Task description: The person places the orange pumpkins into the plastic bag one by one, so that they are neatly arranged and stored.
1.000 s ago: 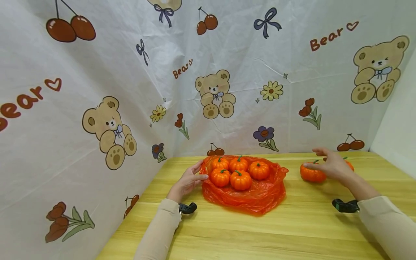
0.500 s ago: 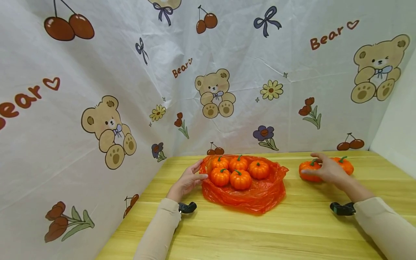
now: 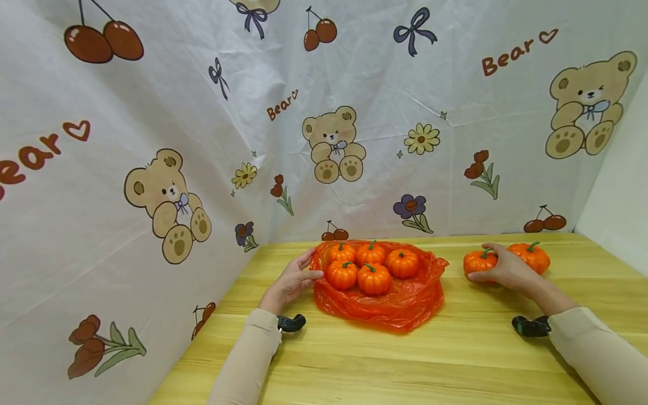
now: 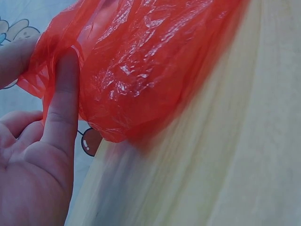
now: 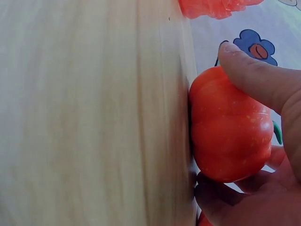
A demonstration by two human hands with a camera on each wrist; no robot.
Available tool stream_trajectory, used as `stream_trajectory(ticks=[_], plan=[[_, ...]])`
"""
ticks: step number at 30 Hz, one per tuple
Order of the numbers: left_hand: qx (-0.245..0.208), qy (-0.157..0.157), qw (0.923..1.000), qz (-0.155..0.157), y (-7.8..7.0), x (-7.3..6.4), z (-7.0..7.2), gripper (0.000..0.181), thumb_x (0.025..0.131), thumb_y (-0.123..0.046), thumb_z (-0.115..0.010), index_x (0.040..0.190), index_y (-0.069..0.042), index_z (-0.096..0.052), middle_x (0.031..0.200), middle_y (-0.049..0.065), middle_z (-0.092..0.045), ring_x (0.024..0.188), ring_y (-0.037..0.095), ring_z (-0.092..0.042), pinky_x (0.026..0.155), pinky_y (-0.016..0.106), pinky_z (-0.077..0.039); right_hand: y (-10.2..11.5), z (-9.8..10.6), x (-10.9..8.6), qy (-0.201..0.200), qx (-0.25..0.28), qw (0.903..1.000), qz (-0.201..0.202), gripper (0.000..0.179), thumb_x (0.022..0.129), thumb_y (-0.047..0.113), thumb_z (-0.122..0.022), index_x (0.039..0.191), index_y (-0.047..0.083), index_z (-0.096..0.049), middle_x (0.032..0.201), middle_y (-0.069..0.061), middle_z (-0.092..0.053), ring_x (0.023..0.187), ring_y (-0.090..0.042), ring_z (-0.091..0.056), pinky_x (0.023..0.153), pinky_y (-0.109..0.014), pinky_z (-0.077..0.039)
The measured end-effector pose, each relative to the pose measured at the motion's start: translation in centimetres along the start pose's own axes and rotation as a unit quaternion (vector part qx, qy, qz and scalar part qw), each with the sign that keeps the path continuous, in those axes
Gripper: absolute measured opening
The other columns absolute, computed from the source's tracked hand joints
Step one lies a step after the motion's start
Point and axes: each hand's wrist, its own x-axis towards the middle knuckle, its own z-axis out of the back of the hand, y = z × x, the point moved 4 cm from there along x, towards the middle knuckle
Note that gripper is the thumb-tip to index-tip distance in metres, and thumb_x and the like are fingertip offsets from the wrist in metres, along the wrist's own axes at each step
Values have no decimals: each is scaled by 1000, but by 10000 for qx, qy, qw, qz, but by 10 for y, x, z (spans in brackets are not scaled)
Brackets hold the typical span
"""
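Observation:
At the left rim of a red plastic bag (image 3: 390, 312), my left hand (image 3: 288, 286) pinches the thin film between thumb and fingers, also seen in the left wrist view on the bag (image 4: 136, 70). Several small orange pumpkins (image 3: 374, 279) with green stems sit inside the open-mouthed bag. On the right side of the table, my right hand (image 3: 511, 273) holds another pumpkin (image 3: 475, 262), thumb on the near side and fingers round the far side. The right wrist view has this pumpkin (image 5: 230, 127) between thumb and fingers, low at the tabletop.
A further orange pumpkin (image 3: 532, 259) lies just behind and right of my right hand. The wood-grain table (image 3: 395, 365) meets a white bear-print curtain (image 3: 374, 208) at the back and left. A white wall (image 3: 617, 208) stands at the right.
My right hand has come down and slightly left, its thumb and fingers closing round the pumpkin. More of the pumpkin behind it now shows. The left hand stays at the bag's rim.

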Motion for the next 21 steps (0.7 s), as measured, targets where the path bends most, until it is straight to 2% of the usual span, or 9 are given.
stream_trajectory(ticks=[10, 16, 21], plan=[[11, -27, 10000, 53, 1, 1, 0, 88, 94, 6, -67, 166, -16, -21, 173, 8, -20, 146, 34, -45, 86, 19, -60, -3, 0, -1, -96, -228, 9997, 29, 109, 85, 49, -82, 151, -16, -25, 138, -46, -43, 118, -57, -50, 99, -71, -44], [29, -27, 10000, 80, 2, -1, -1, 88, 94, 5, -67, 166, -17, -22, 173, 8, -20, 145, 34, -46, 86, 19, -60, -1, 1, -2, -76, -150, 9999, -36, 110, 86, 52, -79, 151, -17, -23, 139, -46, -43, 118, -56, -50, 99, -71, -45], [-11, 7, 10000, 29, 3, 2, 1, 88, 94, 6, -67, 166, -16, -22, 172, 9, -22, 143, 33, -47, 88, 21, -60, 9, 6, 1, -107, -39, 9999, -66, 115, 88, 56, -76, 154, -17, -17, 144, -46, -36, 122, -58, -45, 104, -74, -40]])
